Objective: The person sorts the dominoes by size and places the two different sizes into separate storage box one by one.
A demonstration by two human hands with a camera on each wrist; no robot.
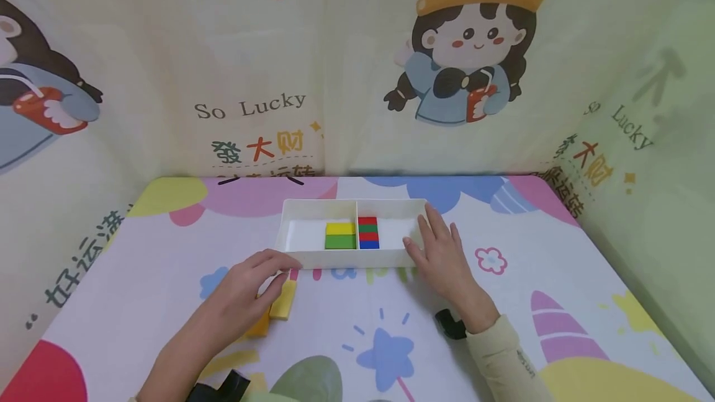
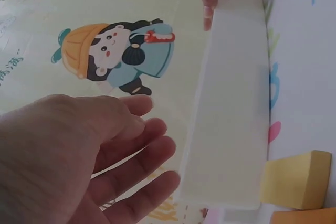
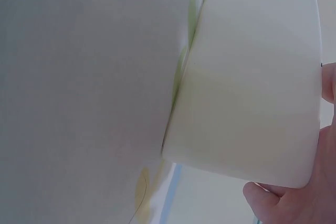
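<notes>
A white two-compartment tray (image 1: 341, 259) stands on the patterned table. Its left compartment holds a yellow block (image 1: 340, 229) and a green block (image 1: 340, 242), one against the other. Across the divider, red, green and blue strips (image 1: 368, 237) are lined up in the right compartment. My right hand (image 1: 444, 262) holds the tray's right end, thumb over the front rim and fingers along the end wall. By the front left corner is my left hand (image 1: 242, 287), fingers loosely bent; the left wrist view shows a gap between them and the tray's wall (image 2: 231, 103).
Close to the left hand lie a pale yellow block (image 1: 283, 301) and an orange block (image 1: 259, 326). More yellow pieces (image 1: 229, 361) lie under the left forearm, partly hidden. A cartoon-printed cloth (image 1: 357, 141) rises behind the table's back edge.
</notes>
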